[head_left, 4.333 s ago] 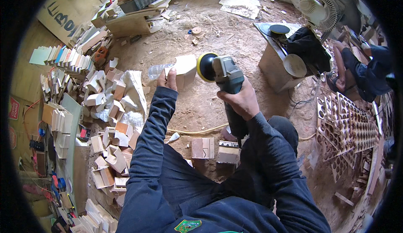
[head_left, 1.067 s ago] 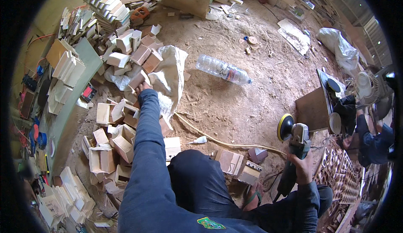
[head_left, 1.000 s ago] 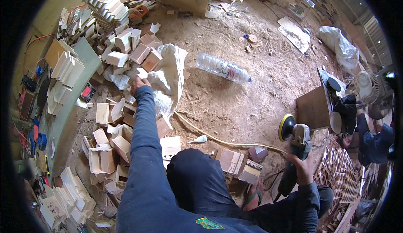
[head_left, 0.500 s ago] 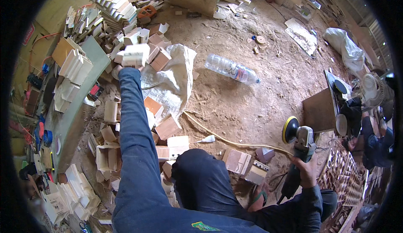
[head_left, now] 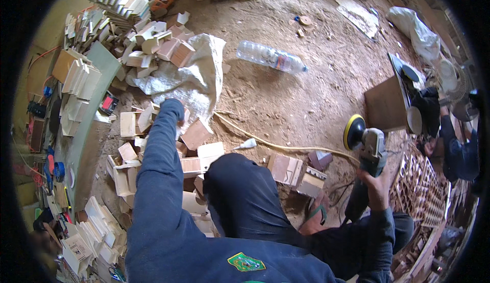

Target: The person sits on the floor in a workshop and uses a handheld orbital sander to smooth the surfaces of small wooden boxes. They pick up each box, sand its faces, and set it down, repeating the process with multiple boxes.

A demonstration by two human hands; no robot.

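My right hand (head_left: pixel 376 187) grips the dark body of an angle sander (head_left: pixel 372 153). Its round black pad with a yellow rim (head_left: pixel 354 132) faces left, held off the ground. On the left, my arm reaches out over a heap of short wooden moulding blocks (head_left: pixel 196 134). Little shows of my left hand (head_left: pixel 180 119) past the sleeve cuff; its fingers are hidden among the blocks beside the white woven sack (head_left: pixel 206 61). Beyond it, more moulding blocks (head_left: pixel 168 48) are piled on the sack.
A large clear plastic bottle (head_left: pixel 270 57) lies on the dusty ground. A yellowish cord (head_left: pixel 286 146) runs toward the sander. Two blocks (head_left: pixel 286 168) rest by my sandalled foot (head_left: pixel 315 216). At right are a wooden box (head_left: pixel 385 107), a fan (head_left: pixel 449 76) and another person (head_left: pixel 459 150).
My left hand has drawn back toward me from the far pile, and the pale block seen in it earlier is no longer there. The right hand keeps its hold on the sander.
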